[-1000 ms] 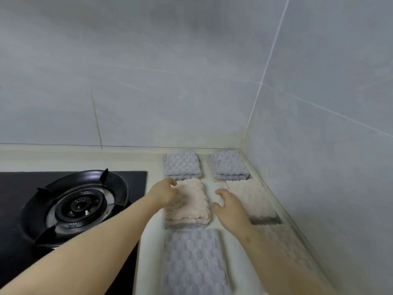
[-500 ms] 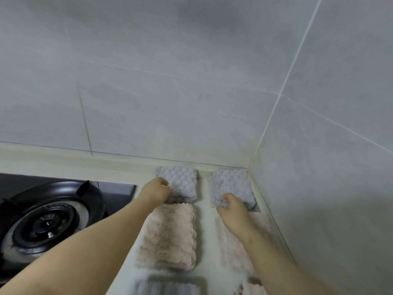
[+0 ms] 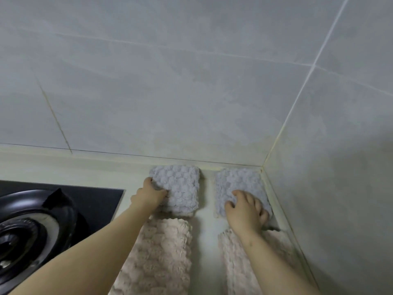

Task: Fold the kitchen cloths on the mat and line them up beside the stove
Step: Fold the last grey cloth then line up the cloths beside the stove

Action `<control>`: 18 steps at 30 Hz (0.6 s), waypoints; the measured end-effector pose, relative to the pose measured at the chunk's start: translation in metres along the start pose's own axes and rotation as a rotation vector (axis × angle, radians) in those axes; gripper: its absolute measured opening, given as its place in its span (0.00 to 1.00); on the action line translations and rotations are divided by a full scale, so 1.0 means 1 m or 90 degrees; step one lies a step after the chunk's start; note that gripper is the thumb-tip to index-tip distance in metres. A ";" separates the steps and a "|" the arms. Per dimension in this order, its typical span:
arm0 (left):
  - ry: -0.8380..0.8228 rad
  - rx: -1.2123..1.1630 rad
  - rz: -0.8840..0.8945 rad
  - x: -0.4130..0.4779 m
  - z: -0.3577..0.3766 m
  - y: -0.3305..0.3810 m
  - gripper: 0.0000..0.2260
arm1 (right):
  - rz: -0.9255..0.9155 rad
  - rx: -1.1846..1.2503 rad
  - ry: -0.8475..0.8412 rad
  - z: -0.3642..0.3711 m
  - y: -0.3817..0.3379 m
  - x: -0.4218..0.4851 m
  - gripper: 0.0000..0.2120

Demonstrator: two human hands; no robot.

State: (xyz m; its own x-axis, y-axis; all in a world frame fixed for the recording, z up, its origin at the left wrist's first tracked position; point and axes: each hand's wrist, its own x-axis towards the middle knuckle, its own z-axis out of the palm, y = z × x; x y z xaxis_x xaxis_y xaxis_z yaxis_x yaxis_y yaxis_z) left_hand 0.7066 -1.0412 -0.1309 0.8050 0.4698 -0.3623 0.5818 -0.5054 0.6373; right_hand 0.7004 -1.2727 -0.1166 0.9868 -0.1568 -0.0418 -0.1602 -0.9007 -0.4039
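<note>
My left hand [image 3: 148,196] grips the side edge of the left grey cloth [image 3: 180,188], fingers curled into its pile. My right hand [image 3: 246,211] lies spread on the right grey cloth [image 3: 236,184], pressing, holding nothing. Both folded squares sit on the table [image 3: 207,231] against the back wall, right of the stove [image 3: 38,226]. To square them well, I'd nudge gently and match their near edges. They're thick, bobbly and soft, like the left pink cloth [image 3: 161,252] and right pink cloth [image 3: 231,262] nearer me.
</note>
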 end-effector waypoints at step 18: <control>-0.100 -0.050 0.091 -0.018 0.024 0.033 0.38 | 0.004 0.062 0.013 -0.017 -0.003 -0.018 0.20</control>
State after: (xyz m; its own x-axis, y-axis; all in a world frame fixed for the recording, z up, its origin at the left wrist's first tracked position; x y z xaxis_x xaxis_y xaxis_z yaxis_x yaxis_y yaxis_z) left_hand 0.7143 -1.0839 -0.1198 0.8902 0.2757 -0.3627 0.4550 -0.4972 0.7388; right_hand 0.6831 -1.2738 -0.0991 0.9848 -0.1719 -0.0269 -0.1628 -0.8563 -0.4902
